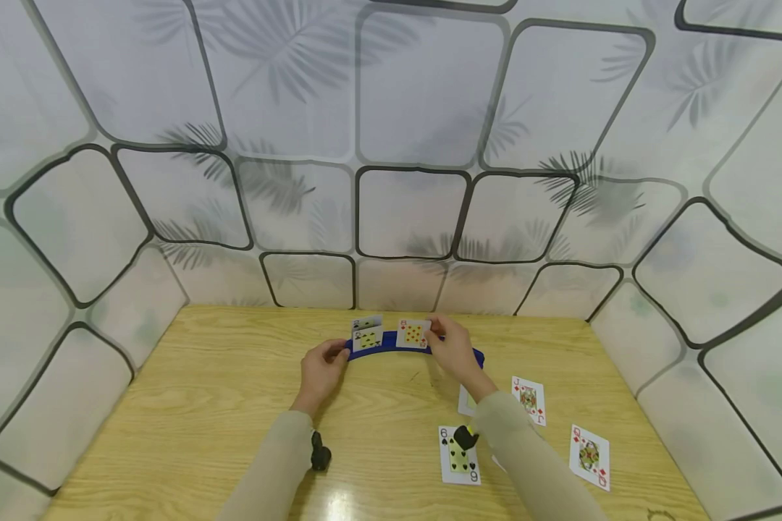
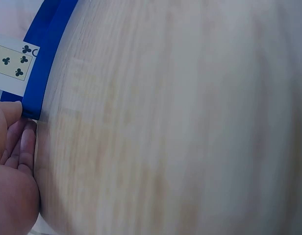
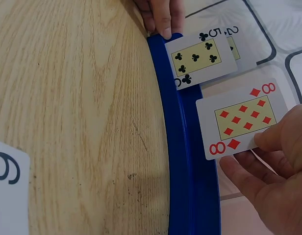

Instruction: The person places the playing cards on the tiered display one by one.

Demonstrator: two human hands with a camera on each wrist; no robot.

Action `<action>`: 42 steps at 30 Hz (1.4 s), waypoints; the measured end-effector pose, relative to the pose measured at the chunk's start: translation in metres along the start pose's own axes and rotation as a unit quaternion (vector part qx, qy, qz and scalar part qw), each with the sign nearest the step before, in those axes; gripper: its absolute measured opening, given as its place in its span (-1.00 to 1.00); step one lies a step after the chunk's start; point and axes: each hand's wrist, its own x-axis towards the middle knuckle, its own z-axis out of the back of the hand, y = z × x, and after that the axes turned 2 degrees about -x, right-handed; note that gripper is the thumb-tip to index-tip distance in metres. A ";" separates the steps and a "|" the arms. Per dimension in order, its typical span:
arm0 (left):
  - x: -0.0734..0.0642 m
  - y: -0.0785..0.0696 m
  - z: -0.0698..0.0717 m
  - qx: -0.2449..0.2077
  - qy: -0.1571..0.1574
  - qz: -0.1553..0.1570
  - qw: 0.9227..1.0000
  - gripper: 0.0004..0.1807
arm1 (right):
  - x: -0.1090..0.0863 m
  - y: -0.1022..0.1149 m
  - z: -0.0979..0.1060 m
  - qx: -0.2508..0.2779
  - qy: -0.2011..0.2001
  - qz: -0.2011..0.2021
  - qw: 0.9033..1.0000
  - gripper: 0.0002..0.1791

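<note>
R hand (image 1: 455, 352) pinches 8 of diamonds (image 1: 412, 333) by rt edge, at the blue holder (image 1: 389, 340) nr back edge of tbl (image 1: 202, 405); L hand (image 1: 321, 370) pinches holder's L end, just beside 5 of clubs (image 1: 368, 339)!

Passage over table (image 1: 387, 412) before blue rack (image 1: 389, 341); patterned wall (image 1: 409, 217) blocks beyond.

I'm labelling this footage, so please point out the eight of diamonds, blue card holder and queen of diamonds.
Eight of diamonds (image 3: 245, 119), right wrist view: printed middle.
Blue card holder (image 3: 178, 152), right wrist view: front strip.
Queen of diamonds (image 1: 589, 456), head view: printed middle.
</note>
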 end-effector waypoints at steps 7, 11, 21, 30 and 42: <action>-0.002 -0.001 0.000 0.010 -0.008 -0.013 1.000 -0.75 | 0.005 0.002 -0.003 0.005 -0.007 0.011 1.000 -0.70; -0.002 -0.001 0.000 0.006 -0.007 -0.007 1.000 -0.75 | 0.009 0.003 -0.005 0.011 -0.003 0.014 1.000 -0.68; 0.000 -0.002 0.000 -0.005 0.001 0.012 1.000 -0.73 | 0.020 0.009 -0.010 0.015 -0.013 0.020 1.000 -0.76; 0.000 0.000 0.000 -0.004 0.003 0.010 1.000 -0.74 | 0.026 0.008 -0.014 0.025 -0.007 0.017 1.000 -0.76; 0.000 0.000 0.000 -0.004 0.002 0.015 1.000 -0.74 | 0.028 0.009 -0.018 0.014 -0.012 0.044 0.999 -0.78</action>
